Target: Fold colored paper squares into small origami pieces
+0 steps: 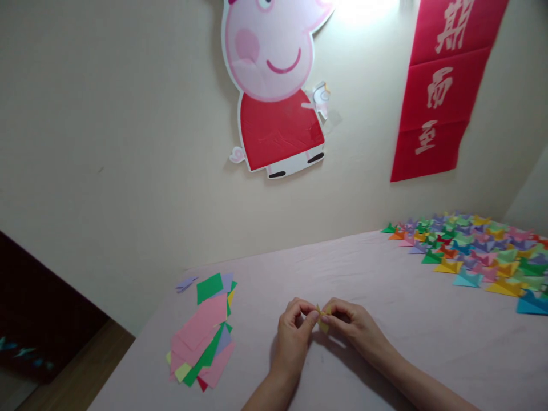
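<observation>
Between my two hands is a small folded piece of yellow paper (324, 327), held just above the pale cloth surface. My left hand (296, 325) pinches its left side between thumb and fingers. From the other side, my right hand (351, 321) is closed on it too, thumb and index finger pressed together. Part of the paper is hidden by the fingertips, so its exact folded shape cannot be made out.
To the left lies a loose pile of coloured paper sheets (201, 328), with a folded purple paper (186, 284) behind it. Rows of folded paper figures (466, 277) fill the back right. A wall (149, 142) with a pig cutout (280, 128) and red banner (440, 108) rises behind.
</observation>
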The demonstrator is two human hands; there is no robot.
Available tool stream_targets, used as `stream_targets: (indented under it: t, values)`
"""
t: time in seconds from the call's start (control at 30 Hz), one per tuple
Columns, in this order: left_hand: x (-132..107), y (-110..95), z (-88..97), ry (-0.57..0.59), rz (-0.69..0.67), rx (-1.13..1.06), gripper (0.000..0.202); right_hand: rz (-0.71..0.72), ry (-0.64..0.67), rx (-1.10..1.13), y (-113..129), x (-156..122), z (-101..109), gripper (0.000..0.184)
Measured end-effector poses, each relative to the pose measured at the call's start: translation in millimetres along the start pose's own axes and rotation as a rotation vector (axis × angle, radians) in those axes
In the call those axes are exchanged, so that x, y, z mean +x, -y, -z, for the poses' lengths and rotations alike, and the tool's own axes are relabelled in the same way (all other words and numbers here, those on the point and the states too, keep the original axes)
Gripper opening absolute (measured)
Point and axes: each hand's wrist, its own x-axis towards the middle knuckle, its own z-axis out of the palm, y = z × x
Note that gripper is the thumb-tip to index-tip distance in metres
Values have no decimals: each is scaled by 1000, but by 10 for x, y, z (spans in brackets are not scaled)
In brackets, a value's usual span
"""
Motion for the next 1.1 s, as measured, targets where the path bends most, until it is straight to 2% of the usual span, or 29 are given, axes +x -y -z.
stream_targets:
  t: [0.2, 0.47, 0.77, 0.93, 1.1]
  values:
    - [2, 1, -3, -3, 21, -13, 24, -8, 6, 35, 22, 2, 11, 30]
    - [-40, 15, -46, 10, 50, 10, 20, 18, -16, 9, 12, -27, -44, 41]
    - [-70, -24, -65, 10, -10, 196, 15, 28, -46, -42, -11, -14, -63, 42]
    - [-79, -73, -54, -12, -88, 205, 17, 12, -30, 60, 23, -13, -50, 47]
    - [-93, -81, -48, -13, -86, 213, 18, -52, 12, 177, 40, 13, -18, 50]
